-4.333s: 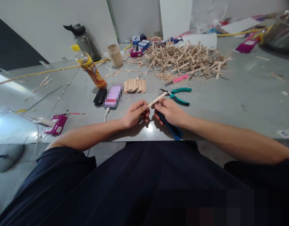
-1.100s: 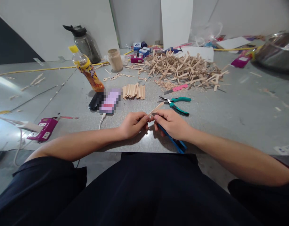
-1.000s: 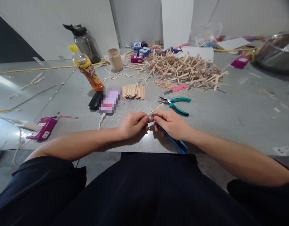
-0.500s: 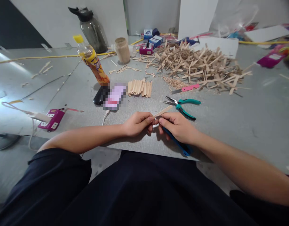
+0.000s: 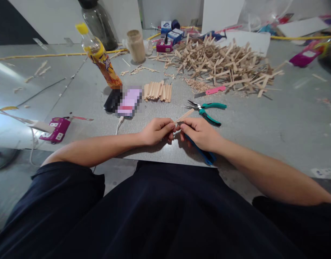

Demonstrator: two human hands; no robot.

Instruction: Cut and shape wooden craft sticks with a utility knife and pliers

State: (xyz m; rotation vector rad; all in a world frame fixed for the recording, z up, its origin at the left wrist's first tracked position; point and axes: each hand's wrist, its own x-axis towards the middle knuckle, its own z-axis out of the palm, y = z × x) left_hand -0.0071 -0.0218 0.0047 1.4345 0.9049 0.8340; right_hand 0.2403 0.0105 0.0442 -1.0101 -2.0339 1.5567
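My left hand (image 5: 159,131) is closed, with thumb and fingers pinching a flat wooden craft stick (image 5: 187,114) that slants up to the right. In my right hand (image 5: 201,133) is a blue utility knife (image 5: 205,155), its handle sloping down towards the table edge. A short grey blade shows at the right fingertips, close beside the stick; whether it touches the wood I cannot tell. Just beyond the right hand lie green-handled needle-nose pliers (image 5: 208,109), jaws slightly apart. Farther off rests a small saw with a pink handle (image 5: 215,90).
A small stack of craft sticks (image 5: 157,91) lies ahead, with a large loose heap of sticks (image 5: 224,63) behind it. To the left are a phone (image 5: 129,101), a tilted yellow-capped bottle (image 5: 102,59) and a purple power strip (image 5: 57,130). A jar (image 5: 136,47) stands farther back.
The whole view has shifted, so the table and hands appear higher. Both hands keep their grips, and the blade now shows more plainly at the right fingertips.
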